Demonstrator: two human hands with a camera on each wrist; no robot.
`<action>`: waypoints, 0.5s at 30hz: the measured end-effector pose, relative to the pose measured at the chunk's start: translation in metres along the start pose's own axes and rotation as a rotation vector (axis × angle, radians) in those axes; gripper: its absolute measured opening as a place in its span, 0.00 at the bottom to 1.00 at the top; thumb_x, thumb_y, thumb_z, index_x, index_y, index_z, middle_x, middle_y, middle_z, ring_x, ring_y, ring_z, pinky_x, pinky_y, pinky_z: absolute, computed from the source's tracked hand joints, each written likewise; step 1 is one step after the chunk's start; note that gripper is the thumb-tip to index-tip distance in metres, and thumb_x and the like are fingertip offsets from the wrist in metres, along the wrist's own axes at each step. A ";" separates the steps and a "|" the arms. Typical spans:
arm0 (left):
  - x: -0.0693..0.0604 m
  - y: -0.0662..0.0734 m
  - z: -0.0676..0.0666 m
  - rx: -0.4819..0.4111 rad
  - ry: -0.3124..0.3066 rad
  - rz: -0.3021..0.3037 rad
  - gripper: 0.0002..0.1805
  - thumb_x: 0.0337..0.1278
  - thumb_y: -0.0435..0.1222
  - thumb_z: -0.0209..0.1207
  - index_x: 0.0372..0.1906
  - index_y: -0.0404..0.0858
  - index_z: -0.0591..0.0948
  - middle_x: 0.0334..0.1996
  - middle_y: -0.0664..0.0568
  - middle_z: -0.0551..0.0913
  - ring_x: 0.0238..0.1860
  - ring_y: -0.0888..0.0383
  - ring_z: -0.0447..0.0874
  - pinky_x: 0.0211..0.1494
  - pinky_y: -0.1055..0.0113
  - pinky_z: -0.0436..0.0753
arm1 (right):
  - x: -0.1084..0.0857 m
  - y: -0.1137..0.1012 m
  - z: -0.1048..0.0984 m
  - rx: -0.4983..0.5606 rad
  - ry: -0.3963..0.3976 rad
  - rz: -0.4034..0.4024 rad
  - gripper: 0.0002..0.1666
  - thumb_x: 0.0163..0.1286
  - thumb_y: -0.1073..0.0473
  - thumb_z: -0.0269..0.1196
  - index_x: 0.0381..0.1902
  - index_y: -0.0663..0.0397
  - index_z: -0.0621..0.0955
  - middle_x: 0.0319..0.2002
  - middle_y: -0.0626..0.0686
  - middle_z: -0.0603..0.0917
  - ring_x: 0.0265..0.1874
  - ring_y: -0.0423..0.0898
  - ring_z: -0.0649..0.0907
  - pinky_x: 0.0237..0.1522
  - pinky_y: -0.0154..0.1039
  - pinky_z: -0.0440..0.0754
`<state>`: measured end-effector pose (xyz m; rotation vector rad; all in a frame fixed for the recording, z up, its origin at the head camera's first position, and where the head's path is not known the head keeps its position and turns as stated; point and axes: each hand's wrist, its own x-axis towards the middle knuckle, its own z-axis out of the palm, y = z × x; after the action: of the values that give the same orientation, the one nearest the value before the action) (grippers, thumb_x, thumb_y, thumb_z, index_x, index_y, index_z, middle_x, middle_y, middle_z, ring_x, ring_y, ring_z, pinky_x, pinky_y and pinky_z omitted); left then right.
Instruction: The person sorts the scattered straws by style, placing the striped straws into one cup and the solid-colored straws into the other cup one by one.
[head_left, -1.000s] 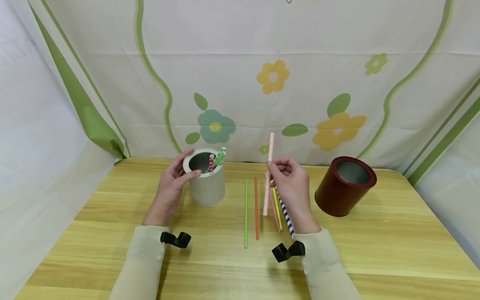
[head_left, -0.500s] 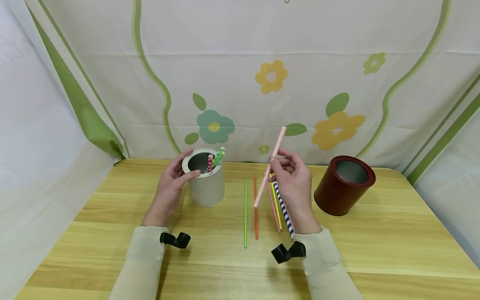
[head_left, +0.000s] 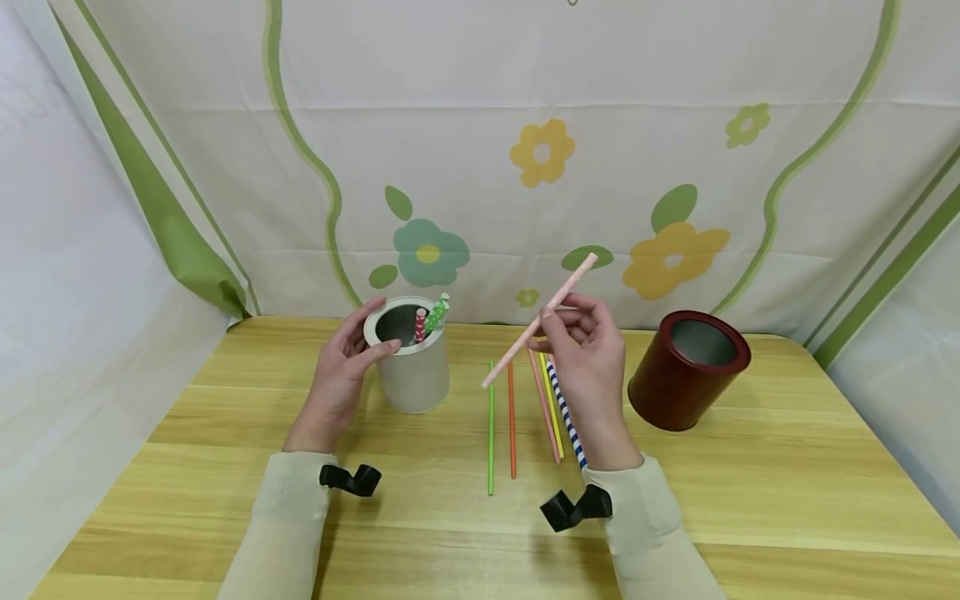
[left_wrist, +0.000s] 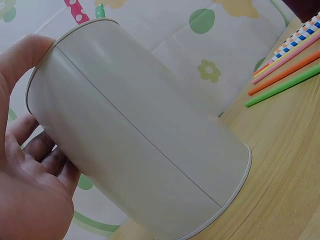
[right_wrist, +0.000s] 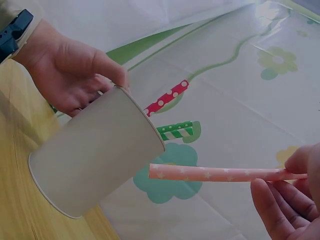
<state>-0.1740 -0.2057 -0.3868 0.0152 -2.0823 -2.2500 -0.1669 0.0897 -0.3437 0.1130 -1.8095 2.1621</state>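
My left hand (head_left: pixel 339 379) grips the rim of a white can (head_left: pixel 416 379), thumb over the near edge and fingers around the far side. The can stands upright on the wooden table. A red polka-dot paper straw (right_wrist: pixel 167 97) and green patterned straws (right_wrist: pixel 175 131) lean out of its mouth. Between thumb and fingers, my right hand (head_left: pixel 588 371) pinches a pink paper straw (head_left: pixel 517 347) with pale stars. That straw slants in the air above the table, its lower left end pointing toward the can and apart from it.
Thin green (head_left: pixel 491 442) and orange (head_left: pixel 513 433) straws lie right of the white can. Pink (head_left: pixel 546 408), yellow (head_left: pixel 556 417) and blue-white striped (head_left: pixel 567 417) straws lie partly under my right hand. A dark red can (head_left: pixel 667 383) stands farther right. Flowered cloth (head_left: pixel 480 167) hangs behind.
My right hand has tilted the pink straw from nearly upright to a slant. Its lower end has swung left and up toward the white can. My left hand and the can stay put.
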 end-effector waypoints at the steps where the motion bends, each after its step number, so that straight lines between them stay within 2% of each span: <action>1: 0.000 0.000 0.000 0.000 0.001 -0.001 0.40 0.70 0.26 0.65 0.83 0.48 0.68 0.79 0.54 0.70 0.74 0.60 0.70 0.80 0.70 0.67 | 0.000 0.000 0.001 0.012 0.001 -0.004 0.16 0.77 0.68 0.65 0.60 0.60 0.77 0.42 0.52 0.86 0.39 0.45 0.90 0.43 0.41 0.94; 15: 0.000 -0.001 -0.001 0.002 -0.005 0.006 0.40 0.70 0.26 0.65 0.83 0.48 0.68 0.79 0.54 0.70 0.73 0.61 0.70 0.77 0.73 0.69 | -0.005 -0.010 0.009 0.139 0.031 -0.096 0.12 0.76 0.72 0.65 0.53 0.61 0.77 0.40 0.52 0.86 0.39 0.45 0.90 0.46 0.41 0.93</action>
<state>-0.1744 -0.2063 -0.3876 0.0025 -2.0848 -2.2464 -0.1602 0.0815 -0.3343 0.1933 -1.6020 2.2079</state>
